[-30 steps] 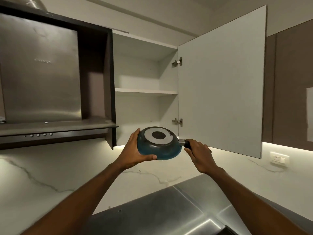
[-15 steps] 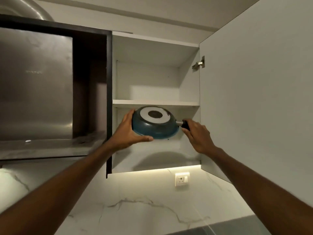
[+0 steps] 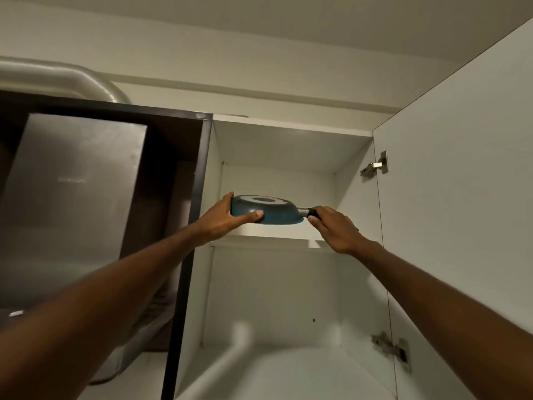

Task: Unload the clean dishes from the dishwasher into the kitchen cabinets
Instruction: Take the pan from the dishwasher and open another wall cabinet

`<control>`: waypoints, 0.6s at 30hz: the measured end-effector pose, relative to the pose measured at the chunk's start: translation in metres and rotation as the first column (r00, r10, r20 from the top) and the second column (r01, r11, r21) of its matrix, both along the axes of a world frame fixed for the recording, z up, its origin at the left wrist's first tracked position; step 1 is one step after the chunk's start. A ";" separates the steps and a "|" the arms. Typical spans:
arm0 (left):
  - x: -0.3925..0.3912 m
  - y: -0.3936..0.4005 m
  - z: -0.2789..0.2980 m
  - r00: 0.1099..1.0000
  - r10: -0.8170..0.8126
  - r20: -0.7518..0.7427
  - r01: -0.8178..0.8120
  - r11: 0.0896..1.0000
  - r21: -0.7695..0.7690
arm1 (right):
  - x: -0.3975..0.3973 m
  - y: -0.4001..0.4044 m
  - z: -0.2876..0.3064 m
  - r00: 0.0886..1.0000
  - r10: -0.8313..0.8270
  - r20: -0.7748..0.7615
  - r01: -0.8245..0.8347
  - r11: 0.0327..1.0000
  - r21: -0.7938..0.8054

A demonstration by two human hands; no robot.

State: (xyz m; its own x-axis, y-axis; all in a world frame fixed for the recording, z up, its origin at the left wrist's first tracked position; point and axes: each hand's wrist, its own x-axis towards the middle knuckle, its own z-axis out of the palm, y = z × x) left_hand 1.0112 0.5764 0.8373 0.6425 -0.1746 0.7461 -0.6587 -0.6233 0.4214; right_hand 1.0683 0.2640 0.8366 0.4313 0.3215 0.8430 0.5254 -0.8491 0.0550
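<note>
Pan held upside down at the upper shelf.

I see my left hand (image 3: pixel 222 219) gripping the rim of the blue pan (image 3: pixel 266 210), thumb on its side; my right hand (image 3: pixel 334 230) grasps the handle (image 3: pixel 310 211). The pan hangs between both hands, just above the shelf (image 3: pixel 277 239), with the door (image 3: pixel 461 197) right of my right hand.

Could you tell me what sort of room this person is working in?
Most likely a home kitchen. A steel cooker hood with a duct pipe sits beside an open white wall cabinet, and the left hand and right hand lift a blue frying pan toward its upper shelf.
</note>
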 end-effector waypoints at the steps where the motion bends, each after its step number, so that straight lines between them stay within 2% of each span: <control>1: 0.012 0.002 0.005 1.000 0.020 -0.007 -0.020 1.000 0.000 | 0.010 0.000 0.005 1.000 0.003 -0.021 -0.003 1.000 -0.004; 6: 0.052 -0.004 0.017 0.981 0.170 -0.096 -0.162 0.983 0.091 | 0.051 -0.008 0.015 0.978 0.064 -0.201 -0.063 0.998 0.012; 10: 0.066 -0.012 0.023 0.972 0.144 -0.183 -0.095 0.963 0.253 | 0.070 -0.017 0.017 0.946 0.078 -0.316 -0.088 0.996 -0.019; 13: 0.078 -0.012 0.028 0.971 0.155 -0.183 -0.106 0.962 0.252 | 0.076 -0.022 0.026 0.909 0.088 -0.408 -0.120 0.991 -0.053; 18: 0.104 -0.008 0.029 0.949 0.229 -0.219 -0.161 0.943 0.291 | 0.098 -0.026 0.030 0.853 0.154 -0.499 -0.179 0.984 -0.002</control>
